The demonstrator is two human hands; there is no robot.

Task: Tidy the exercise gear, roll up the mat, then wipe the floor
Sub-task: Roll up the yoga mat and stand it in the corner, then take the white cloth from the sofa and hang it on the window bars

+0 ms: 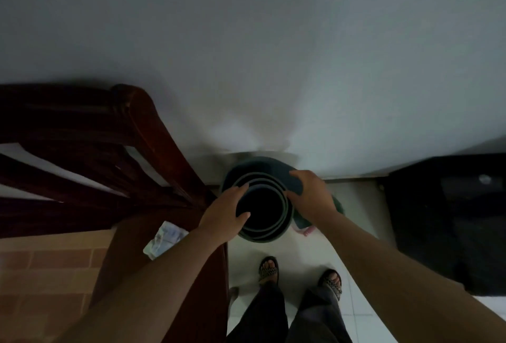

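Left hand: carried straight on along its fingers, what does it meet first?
The mat: the left hand grips its top rim. Past it, probably the wall; depth unclear.

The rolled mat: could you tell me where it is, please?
In the head view the rolled mat stands on end against the wall, between a wooden chair at left and black cabinet at right; left hand and right hand grip its rim.
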